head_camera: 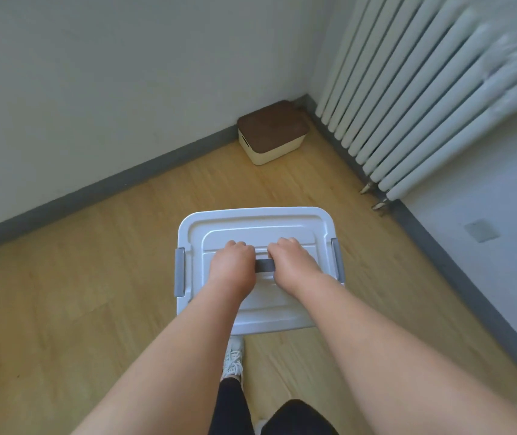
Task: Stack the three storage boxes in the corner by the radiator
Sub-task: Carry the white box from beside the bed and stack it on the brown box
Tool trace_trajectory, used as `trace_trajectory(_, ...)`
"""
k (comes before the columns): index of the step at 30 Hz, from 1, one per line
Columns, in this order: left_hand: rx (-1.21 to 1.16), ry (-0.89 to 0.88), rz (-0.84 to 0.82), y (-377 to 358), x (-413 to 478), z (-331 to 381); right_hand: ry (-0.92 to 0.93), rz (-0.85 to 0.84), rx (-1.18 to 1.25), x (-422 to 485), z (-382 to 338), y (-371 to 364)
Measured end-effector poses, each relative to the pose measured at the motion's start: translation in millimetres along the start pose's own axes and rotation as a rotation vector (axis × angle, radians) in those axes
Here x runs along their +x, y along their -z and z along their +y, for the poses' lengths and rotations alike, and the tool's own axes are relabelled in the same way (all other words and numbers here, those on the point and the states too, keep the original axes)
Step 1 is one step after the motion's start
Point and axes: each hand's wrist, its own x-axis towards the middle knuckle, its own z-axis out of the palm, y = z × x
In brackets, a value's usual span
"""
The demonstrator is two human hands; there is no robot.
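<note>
Both hands, left (231, 262) and right (291, 260), clenched on white box (251, 224) handle (265, 265). Risk: swinging, tipping once set on smaller brown-lidded box (271, 131) (upper centre, cornered).

Pale wood-grain floor (94, 293) across most of the view; grey skirting board (100, 189) along the foot of a plain white wall (109, 73); small grey square plate (481, 230) low on the right-hand wall; white laced shoe (233, 361) on the floor; black trouser leg (232, 409) at the bottom edge.
</note>
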Motion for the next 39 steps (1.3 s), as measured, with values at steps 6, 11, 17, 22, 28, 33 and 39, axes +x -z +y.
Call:
trace_trajectory(6, 0.018, -0.058, -0.034, 39.4, 103.8, 12.9, -0.062, 0.048, 0.020, 73.2, 36.9, 56.8)
trace_trajectory(11, 0.034, -0.081, -0.042, 64.8, 192.0, 39.1, -0.077, 0.074, 0.019, 135.6, 86.2, 102.6)
trace_trajectory(17, 0.031, -0.022, -0.061, 87.1, 290.6, 71.6, -0.045, 0.038, 0.034, 213.5, 146.9, 150.9)
trace_trajectory(22, 0.025, 0.007, -0.044, 105.9, 370.7, 93.8, 0.007, 0.035, 0.009, 278.8, 193.6, 193.0)
trace_trajectory(28, -0.016, 0.058, -0.037, 118.4, 450.5, 100.5, 0.032, 0.014, -0.005, 350.1, 226.2, 227.6)
trace_trajectory(33, -0.056, 0.091, -0.036, 120.1, 513.9, 95.2, 0.063, 0.014, -0.041, 414.3, 244.0, 246.2)
trace_trajectory(39, -0.089, 0.118, -0.033, 118.7, 590.9, 82.6, 0.085, -0.007, -0.104, 496.5, 259.9, 260.6)
